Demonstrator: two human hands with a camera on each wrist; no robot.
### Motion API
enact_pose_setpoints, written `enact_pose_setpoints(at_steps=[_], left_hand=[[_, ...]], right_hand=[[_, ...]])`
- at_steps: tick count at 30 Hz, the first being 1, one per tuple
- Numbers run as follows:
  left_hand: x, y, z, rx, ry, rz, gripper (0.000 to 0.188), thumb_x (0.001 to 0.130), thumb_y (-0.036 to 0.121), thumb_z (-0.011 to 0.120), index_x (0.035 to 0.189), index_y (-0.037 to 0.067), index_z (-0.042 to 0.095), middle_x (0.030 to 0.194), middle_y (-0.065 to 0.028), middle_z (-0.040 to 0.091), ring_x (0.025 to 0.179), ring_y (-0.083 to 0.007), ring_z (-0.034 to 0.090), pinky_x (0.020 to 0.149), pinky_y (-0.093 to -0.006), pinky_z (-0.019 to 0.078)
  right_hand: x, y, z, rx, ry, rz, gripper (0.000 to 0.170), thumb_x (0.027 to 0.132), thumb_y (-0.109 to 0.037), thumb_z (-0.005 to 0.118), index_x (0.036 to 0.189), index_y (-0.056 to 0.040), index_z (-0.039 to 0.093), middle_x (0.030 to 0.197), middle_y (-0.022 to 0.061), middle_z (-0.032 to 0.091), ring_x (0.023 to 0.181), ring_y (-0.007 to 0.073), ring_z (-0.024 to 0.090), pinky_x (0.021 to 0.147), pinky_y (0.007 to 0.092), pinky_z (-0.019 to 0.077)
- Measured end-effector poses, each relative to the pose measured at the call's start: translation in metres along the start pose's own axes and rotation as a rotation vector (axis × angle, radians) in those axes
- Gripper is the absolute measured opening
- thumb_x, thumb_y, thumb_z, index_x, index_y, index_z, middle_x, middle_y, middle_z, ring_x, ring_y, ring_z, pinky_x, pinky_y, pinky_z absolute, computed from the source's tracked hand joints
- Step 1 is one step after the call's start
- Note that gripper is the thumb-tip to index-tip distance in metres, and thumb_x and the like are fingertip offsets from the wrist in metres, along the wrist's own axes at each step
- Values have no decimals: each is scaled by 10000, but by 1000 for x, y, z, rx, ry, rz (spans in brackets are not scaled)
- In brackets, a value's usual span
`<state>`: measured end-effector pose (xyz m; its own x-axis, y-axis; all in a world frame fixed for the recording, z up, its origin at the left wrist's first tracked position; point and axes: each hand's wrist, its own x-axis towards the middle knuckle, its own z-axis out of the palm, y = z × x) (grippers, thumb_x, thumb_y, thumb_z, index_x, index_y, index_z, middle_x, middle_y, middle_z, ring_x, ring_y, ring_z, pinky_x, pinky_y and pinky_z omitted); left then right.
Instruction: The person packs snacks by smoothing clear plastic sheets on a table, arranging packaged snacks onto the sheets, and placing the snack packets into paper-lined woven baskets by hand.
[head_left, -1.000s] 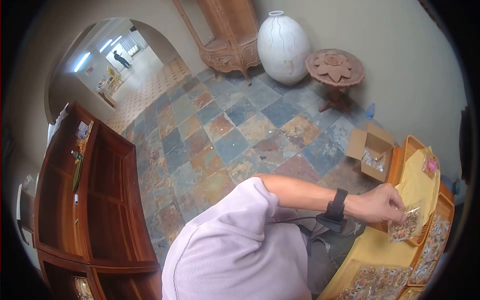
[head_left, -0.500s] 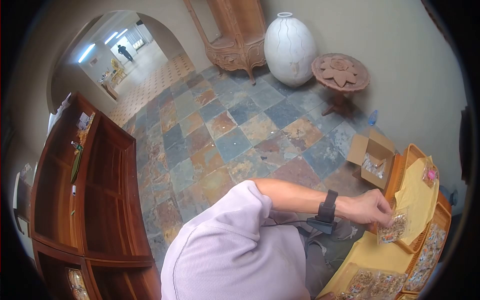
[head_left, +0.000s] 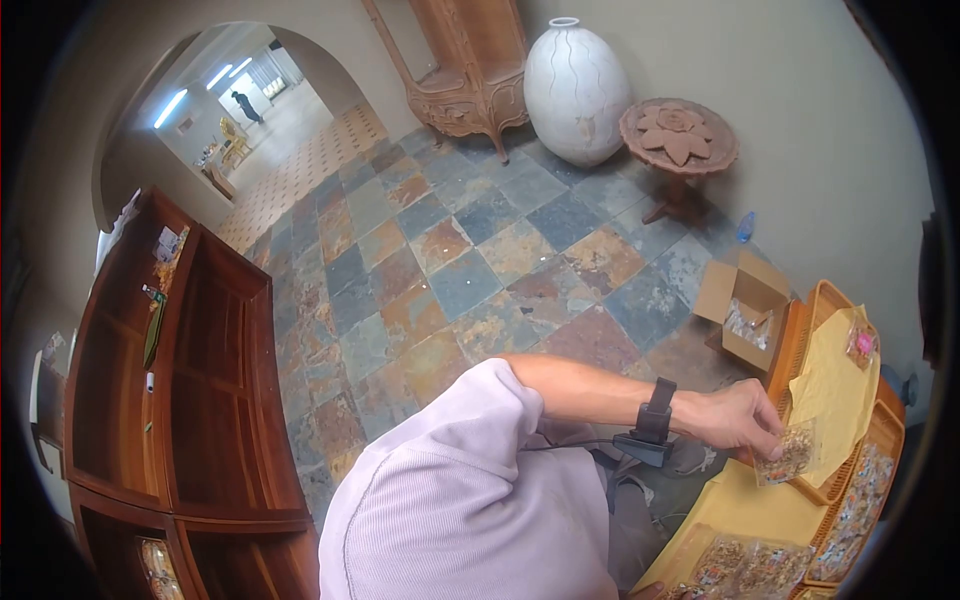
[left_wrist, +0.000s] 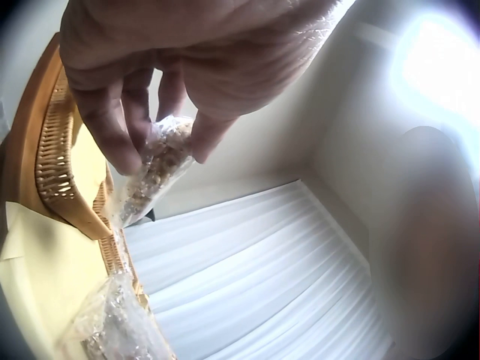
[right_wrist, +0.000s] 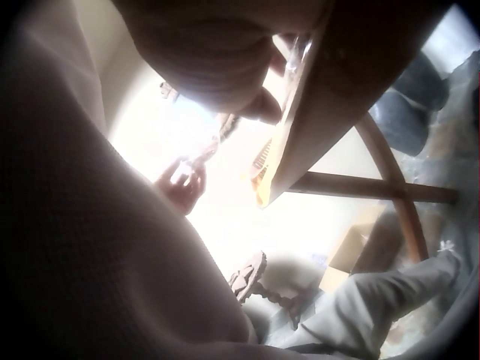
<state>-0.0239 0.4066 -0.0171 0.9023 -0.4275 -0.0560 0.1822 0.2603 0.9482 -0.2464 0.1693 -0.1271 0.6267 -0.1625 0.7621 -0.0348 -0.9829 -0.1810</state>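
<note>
My left hand (head_left: 735,415) pinches a clear packet of brownish pieces (head_left: 787,455) between thumb and fingertips, above the yellow cloth. In the left wrist view, the thumb and fingers of that hand (left_wrist: 187,60) squeeze the packet (left_wrist: 156,169) from both sides. More such packets (head_left: 750,568) lie on the cloth (head_left: 760,500) at the lower right of the head view. Only a sliver of my right hand (head_left: 648,592) shows at the bottom edge. In the right wrist view, my right hand (right_wrist: 217,60) is beside the table edge, its grip unclear in shadow and glare.
Wicker baskets (head_left: 838,470) with packets stand at the right, one with a pink-marked packet (head_left: 861,342). Beyond sit a cardboard box (head_left: 755,345), a carved round table (head_left: 680,135) and a white vase (head_left: 577,95). Wooden shelves (head_left: 215,375) stand at the left.
My left hand has moved a little left in the head view with the packet still pinched. A bit of my right hand has come into view at the bottom edge.
</note>
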Motion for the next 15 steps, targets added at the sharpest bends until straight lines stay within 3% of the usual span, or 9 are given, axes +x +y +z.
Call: enact_pose_setpoints(at_steps=[3, 4, 6, 15], left_hand=[[7, -5, 1, -11, -11, -7, 231, 888, 163, 808, 1011, -32, 791, 782, -38, 738, 672, -64, 654, 612, -226, 552], [9, -5, 1, -14, -10, -9, 231, 888, 163, 808, 1011, -32, 791, 782, -38, 738, 672, -64, 654, 612, -226, 552], [12, -5, 1, -5, -30, 11, 235, 891, 164, 807, 1011, -37, 787, 783, -39, 739, 671, -64, 656, 616, -225, 558], [27, -11, -1, 0, -54, 8, 206, 939, 169, 752, 997, -26, 784, 786, -25, 722, 671, -54, 638, 603, -224, 562]], right_hand=[[-11, 36, 3, 58, -91, -98, 567, 928, -584, 687, 1095, -43, 690, 1185, 218, 691, 1120, 456, 649, 996, 600, 480], [-10, 35, 3, 56, -94, -99, 567, 928, -584, 687, 1095, -43, 690, 1185, 218, 691, 1120, 456, 649, 996, 600, 480], [-5, 26, 1, 17, -89, -59, 435, 972, -463, 675, 1086, -44, 689, 1166, 204, 694, 1084, 379, 677, 968, 577, 500], [18, -8, -11, -4, -81, -84, 413, 1011, -435, 636, 1144, -47, 685, 1190, 191, 698, 1091, 379, 682, 973, 547, 515]])
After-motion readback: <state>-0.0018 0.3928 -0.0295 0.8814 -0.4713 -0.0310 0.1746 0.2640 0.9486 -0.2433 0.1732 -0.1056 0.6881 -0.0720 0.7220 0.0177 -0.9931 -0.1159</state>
